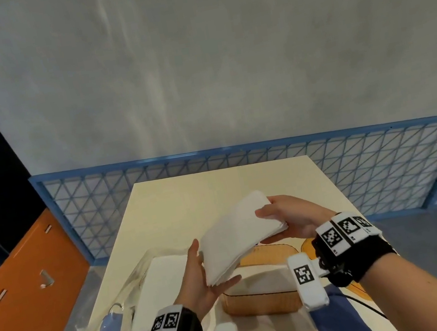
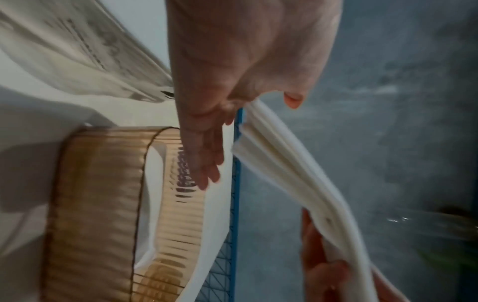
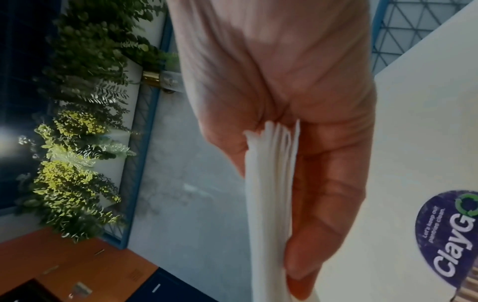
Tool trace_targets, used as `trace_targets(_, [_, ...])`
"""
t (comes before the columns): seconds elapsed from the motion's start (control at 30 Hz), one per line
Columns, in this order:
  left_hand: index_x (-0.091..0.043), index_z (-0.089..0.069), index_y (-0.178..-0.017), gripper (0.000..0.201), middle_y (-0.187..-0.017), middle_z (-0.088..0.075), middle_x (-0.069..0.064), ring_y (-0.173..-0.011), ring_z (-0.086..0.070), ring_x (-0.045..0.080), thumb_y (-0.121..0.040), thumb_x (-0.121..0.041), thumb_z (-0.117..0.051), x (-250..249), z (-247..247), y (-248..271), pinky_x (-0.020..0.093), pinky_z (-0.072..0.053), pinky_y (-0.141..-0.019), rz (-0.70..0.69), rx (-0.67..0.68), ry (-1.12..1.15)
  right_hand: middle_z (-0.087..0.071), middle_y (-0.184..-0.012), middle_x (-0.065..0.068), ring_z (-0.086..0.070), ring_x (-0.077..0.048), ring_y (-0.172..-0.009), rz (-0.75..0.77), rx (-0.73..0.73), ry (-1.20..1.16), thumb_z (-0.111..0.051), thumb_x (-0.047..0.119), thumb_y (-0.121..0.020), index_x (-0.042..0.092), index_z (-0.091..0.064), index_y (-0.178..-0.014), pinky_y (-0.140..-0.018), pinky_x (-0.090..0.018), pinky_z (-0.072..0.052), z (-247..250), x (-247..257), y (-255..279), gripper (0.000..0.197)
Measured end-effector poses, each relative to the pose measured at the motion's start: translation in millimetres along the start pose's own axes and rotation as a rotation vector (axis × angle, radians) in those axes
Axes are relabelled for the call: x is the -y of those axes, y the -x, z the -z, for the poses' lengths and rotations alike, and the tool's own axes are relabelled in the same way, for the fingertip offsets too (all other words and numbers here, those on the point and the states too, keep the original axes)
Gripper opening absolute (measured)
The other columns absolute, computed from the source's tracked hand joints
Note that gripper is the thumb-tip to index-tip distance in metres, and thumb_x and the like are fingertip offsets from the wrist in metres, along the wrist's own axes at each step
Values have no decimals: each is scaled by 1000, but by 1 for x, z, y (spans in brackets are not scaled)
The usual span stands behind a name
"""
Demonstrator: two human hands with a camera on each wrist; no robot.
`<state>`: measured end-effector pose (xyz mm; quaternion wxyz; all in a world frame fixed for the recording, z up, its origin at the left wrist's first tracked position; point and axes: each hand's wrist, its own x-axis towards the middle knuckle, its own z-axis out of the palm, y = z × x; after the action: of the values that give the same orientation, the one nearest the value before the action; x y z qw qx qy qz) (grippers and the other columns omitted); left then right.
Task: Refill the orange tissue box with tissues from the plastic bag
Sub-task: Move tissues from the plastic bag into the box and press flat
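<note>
A thick stack of white tissues (image 1: pixel 238 237) hangs tilted in the air over the table, held at both ends. My right hand (image 1: pixel 272 214) grips its far end, thumb on top and fingers beneath; the right wrist view shows the hand (image 3: pixel 297 163) clamped on the stack's edge (image 3: pixel 269 183). My left hand (image 1: pixel 210 266) cups the near end with straight fingers under it and the thumb up. Below stands the orange ribbed tissue box (image 1: pixel 261 300), its top open and white showing inside (image 2: pixel 150 204). The clear plastic bag (image 1: pixel 133 285) lies to the left with more tissues (image 1: pixel 162 286) in it.
The cream table (image 1: pixel 188 199) bears printed orange and navy shapes (image 1: pixel 334 317) and a round ClayGo sticker (image 3: pixel 450 235). A blue mesh railing (image 1: pixel 240 161) runs behind the table. Orange and dark cabinets (image 1: pixel 20 273) stand at the left.
</note>
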<state>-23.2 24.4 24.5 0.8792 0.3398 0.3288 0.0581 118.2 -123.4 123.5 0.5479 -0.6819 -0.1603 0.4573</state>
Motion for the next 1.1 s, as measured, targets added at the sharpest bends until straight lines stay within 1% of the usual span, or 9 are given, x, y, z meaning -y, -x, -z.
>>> trace_targets(0.17, [-15, -43, -133, 38, -114, -59, 4, -96, -59, 23, -97, -24, -48, -8, -10, 3, 35, -52, -71, -144, -73, -336, -55, -114, -13, -57, -26, -95, -45, -55, 29, -47, 6, -92, 7, -49, -125, -62, -32, -58, 3, -18, -3, 33])
trace_targets(0.27, [-12, -33, -138, 45, -116, -51, 11, -96, -54, 26, -95, -4, -44, -8, -9, -1, 35, -52, -68, -189, -169, -495, -56, -106, -13, -58, -25, -89, -78, -146, 18, -46, 0, -90, 5, -51, -113, -62, -33, -56, 13, -29, -14, 24])
trace_targets(0.43, [-10, -24, -145, 58, -118, -57, 19, -95, -54, 24, -92, 2, -42, 4, -16, -28, 32, -48, -81, -291, -291, -973, -53, -81, -16, -58, -27, -80, -201, -334, 458, -54, -3, -77, -1, -49, -74, -64, -31, -43, 25, -65, -38, 7])
trace_targets(0.53, [-12, -23, -145, 59, -124, -58, 18, -108, -59, 29, -90, 3, -40, 18, -20, -38, 33, -47, -87, -324, -310, -1288, -38, -59, -6, -42, -17, -56, -310, -394, 800, -52, -1, -83, 11, -33, -55, -49, -23, -34, 20, -83, -44, 36])
trace_targets(0.63, [-12, -16, -147, 59, -125, -58, 15, -114, -57, 29, -93, -2, -37, 28, -23, -44, 35, -45, -92, -325, -269, -1568, -61, -99, -9, -59, -23, -103, -343, -379, 1018, -44, 8, -95, 11, -42, -66, -79, -28, -48, 13, -93, -44, 29])
trace_targets(0.7, [-11, -11, -149, 59, -129, -55, 14, -118, -56, 28, -95, -4, -34, 33, -23, -49, 35, -44, -95, -301, -251, -1682, -58, -127, -14, -55, -26, -120, -352, -381, 1065, -42, 9, -96, 9, -49, -75, -94, -28, -46, 12, -95, -45, 22])
trace_targets(0.83, [-13, 3, -151, 70, -130, -55, 13, -115, -58, 26, -94, -2, -37, 37, -23, -59, 35, -47, -94, -260, -202, -1841, -58, -130, -14, -55, -26, -121, -331, -389, 1119, -41, 7, -96, -1, -56, -119, -95, -27, -45, 8, -97, -50, 28])
trace_targets(0.97, [-15, 5, -151, 73, -132, -50, 12, -118, -53, 25, -95, -1, -40, 40, -31, -56, 32, -48, -91, -296, -255, -2015, -54, -132, -16, -53, -26, -123, -255, -384, 1250, -40, 7, -97, -1, -50, -125, -98, -28, -44, 1, -101, -50, 31])
trace_targets(1.1, [-14, -18, -148, 61, -135, -44, 12, -122, -47, 25, -93, 1, -40, 43, -38, -54, 32, -46, -92, -454, -233, -2097, -54, -128, -14, -56, -26, -118, -79, -434, 1400, -39, 2, -96, 4, -53, -121, -94, -30, -46, -6, -101, -43, 29])
